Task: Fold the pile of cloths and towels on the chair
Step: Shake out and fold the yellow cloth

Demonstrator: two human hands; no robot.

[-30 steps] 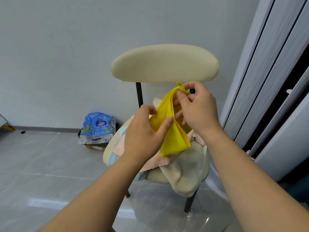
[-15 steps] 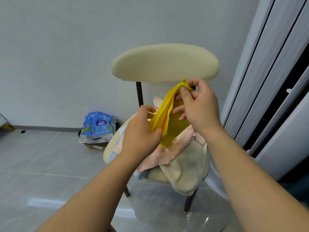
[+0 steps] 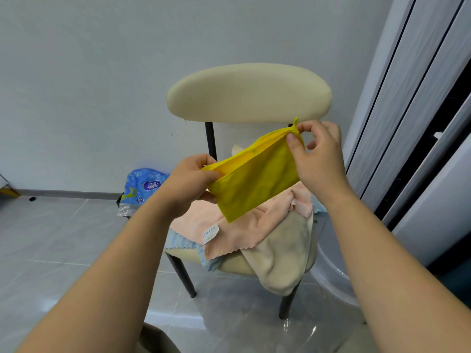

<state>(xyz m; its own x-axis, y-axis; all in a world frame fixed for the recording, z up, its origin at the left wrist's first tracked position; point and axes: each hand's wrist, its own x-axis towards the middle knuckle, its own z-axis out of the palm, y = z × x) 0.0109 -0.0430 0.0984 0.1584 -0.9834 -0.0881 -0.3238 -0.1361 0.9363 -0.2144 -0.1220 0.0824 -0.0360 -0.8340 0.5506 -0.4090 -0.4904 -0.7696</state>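
Note:
A folded yellow cloth point(image 3: 254, 179) is stretched in the air above the chair seat. My left hand point(image 3: 190, 186) grips its lower left end. My right hand point(image 3: 318, 159) pinches its upper right corner between thumb and forefinger, beside a small loop. Below, on the cream chair point(image 3: 249, 93), lies a pile: a peach cloth point(image 3: 244, 225) with a white label, a beige towel point(image 3: 283, 258) hanging over the seat's front right edge, and a light blue cloth point(image 3: 183, 243) showing at the left edge.
A blue plastic package point(image 3: 142, 187) sits on the grey tiled floor by the wall, left of the chair. Grey sliding door panels point(image 3: 407, 123) stand close on the right. A round white base point(image 3: 331, 276) is at the chair's right leg.
My hands have moved apart, pulling the bunched yellow cloth out into a taut, flat folded band. The right hand rose to the right; the left hand now grips the cloth's left end.

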